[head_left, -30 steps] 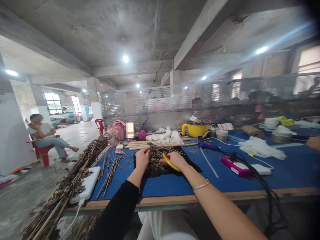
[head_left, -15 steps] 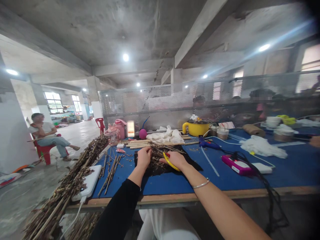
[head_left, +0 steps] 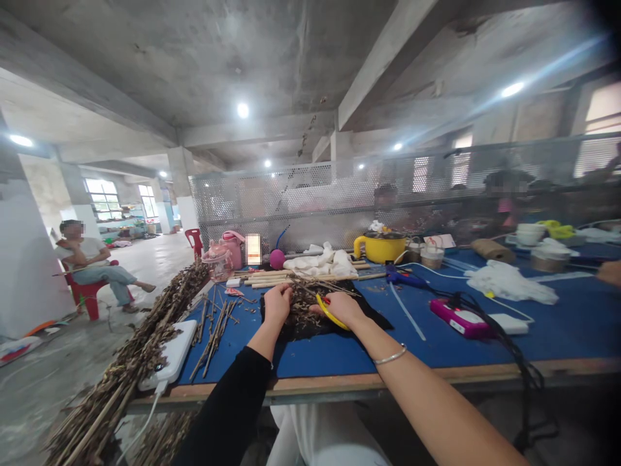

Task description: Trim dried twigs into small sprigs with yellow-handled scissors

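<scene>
Above a black cloth (head_left: 373,314) strewn with dry brown plant scraps (head_left: 308,317), my two hands work close together. The fingertips of my left hand (head_left: 277,305) are pinched on a dried plant stem (head_left: 334,286), which lies across toward the right. My right hand (head_left: 345,309) is wrapped round yellow-handled shears (head_left: 332,314); a bit of red shows at the grip. The blades point left toward my left fingers and are partly lost among the stems, so I cannot tell how far apart they are.
Cut stems (head_left: 216,336) and a white power bank (head_left: 175,353) lie left, beside a large dried-plant bundle (head_left: 140,343). Behind are wooden sticks (head_left: 266,282), white cloth (head_left: 320,264) and a yellow pot (head_left: 384,248). Right are a blue glue gun (head_left: 405,277) and magenta device (head_left: 458,319). A person (head_left: 92,265) sits left.
My right fingers have drawn in slightly round the shears' handles. My left hand stays almost where it was, and the things on the table have not moved.
</scene>
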`<state>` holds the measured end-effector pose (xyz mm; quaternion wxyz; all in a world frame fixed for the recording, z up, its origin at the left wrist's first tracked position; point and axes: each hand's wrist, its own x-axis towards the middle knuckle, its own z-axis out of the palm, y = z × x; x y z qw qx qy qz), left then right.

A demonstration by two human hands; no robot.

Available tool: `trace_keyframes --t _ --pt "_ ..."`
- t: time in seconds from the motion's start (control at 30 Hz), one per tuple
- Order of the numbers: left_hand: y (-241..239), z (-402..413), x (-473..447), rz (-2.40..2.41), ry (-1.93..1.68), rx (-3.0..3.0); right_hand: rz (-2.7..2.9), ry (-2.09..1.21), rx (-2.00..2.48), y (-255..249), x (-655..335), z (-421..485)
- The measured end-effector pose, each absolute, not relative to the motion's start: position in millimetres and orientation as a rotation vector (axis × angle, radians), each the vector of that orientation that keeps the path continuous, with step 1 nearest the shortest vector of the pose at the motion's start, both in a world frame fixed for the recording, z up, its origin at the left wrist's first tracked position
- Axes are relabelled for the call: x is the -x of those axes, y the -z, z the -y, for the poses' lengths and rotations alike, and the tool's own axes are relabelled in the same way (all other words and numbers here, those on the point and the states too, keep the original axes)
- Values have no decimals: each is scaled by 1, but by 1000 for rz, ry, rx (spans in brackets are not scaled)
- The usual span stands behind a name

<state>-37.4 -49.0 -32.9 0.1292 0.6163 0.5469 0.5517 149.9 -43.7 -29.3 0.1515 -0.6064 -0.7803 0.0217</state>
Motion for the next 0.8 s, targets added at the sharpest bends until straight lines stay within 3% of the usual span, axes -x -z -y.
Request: trace_keyframes --t 0.2,0.4,0.8 --pt "33 42 34 -1259 -1668 -1231 2198 -73 1705 28 -150 46" --pt "35 40 29 -1041 -1630 -1130 2230 -145 1638 28 -149 49" --pt "34 45 32 -1261 -1553 -1267 2247 -61 1665 25 -147 49"
